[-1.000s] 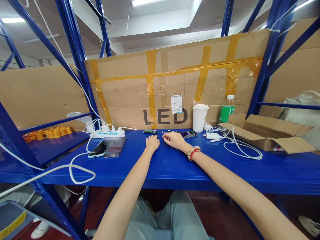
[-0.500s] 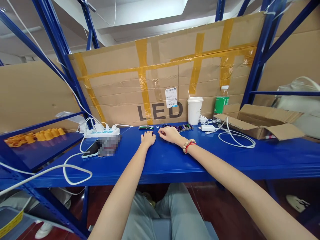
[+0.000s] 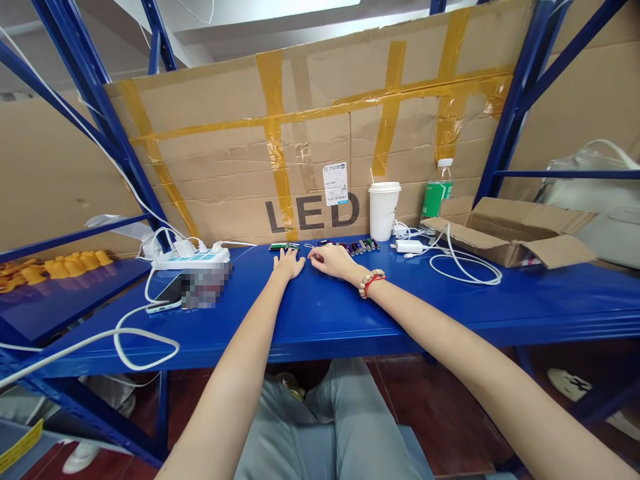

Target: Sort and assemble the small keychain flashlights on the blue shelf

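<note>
My left hand (image 3: 289, 264) rests on the blue shelf top with fingers stretched out and apart. Its fingertips reach a few small green and silver items (image 3: 278, 247); whether they press on them I cannot tell. Just to the right, my right hand (image 3: 336, 261) is closed in a pinch on a small dark red object (image 3: 316, 258), mostly hidden by the fingers. A beaded bracelet and a red cord circle that wrist. Behind the right hand lies a row of small dark and purple metallic pieces (image 3: 364, 247), partly covered by it.
A white paper cup (image 3: 384, 212) and a green-labelled bottle (image 3: 437, 192) stand at the back right. White cables (image 3: 465, 280) loop beside an open cardboard box (image 3: 520, 233). To the left are a power strip (image 3: 193, 259), a phone (image 3: 168, 293) and a hanging cable (image 3: 145, 330).
The view has tilted down and turned slightly right. My left hand's fingers have spread more toward the green items. My right hand still pinches the dark red object.
</note>
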Demonstrator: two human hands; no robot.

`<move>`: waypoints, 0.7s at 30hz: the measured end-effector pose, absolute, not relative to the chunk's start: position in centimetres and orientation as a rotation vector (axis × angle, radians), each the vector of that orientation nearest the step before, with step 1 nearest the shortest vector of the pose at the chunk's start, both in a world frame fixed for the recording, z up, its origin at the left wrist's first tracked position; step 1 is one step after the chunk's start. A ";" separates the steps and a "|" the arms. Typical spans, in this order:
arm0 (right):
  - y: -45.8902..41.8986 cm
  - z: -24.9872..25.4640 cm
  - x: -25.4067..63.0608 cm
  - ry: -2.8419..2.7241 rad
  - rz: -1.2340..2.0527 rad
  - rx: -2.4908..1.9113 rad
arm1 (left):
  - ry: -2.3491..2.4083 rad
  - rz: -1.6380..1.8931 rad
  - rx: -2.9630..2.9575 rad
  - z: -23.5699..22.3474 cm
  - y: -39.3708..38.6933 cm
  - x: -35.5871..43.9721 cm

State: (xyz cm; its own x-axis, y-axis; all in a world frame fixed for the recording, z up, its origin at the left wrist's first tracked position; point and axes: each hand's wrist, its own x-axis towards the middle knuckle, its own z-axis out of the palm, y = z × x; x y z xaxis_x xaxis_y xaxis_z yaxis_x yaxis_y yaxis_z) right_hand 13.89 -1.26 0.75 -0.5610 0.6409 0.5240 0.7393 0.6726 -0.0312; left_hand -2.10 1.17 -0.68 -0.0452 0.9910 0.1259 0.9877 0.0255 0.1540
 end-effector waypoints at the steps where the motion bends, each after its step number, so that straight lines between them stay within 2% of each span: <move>1: -1.3 0.8 13.9 -2.387 -0.260 -1.071 | 2.234 0.314 2.164 -0.7 1.2 -2.1; 16: -1.4 0.8 13.9 -2.415 -0.242 -1.072 | 2.237 0.461 2.418 0.3 -1.2 -1.0; 21: -1.4 0.9 14.0 -2.413 -0.243 -1.079 | 2.286 0.456 2.313 0.1 -1.3 -1.0</move>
State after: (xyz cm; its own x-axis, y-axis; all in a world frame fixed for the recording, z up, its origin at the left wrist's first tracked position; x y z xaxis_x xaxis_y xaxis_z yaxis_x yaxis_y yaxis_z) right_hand 13.98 -1.42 0.86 -0.5723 0.6530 0.4960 0.7388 0.6731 -0.0337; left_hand -1.00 -1.35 0.14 -0.0026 0.9560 0.2934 0.9954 -0.0255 0.0921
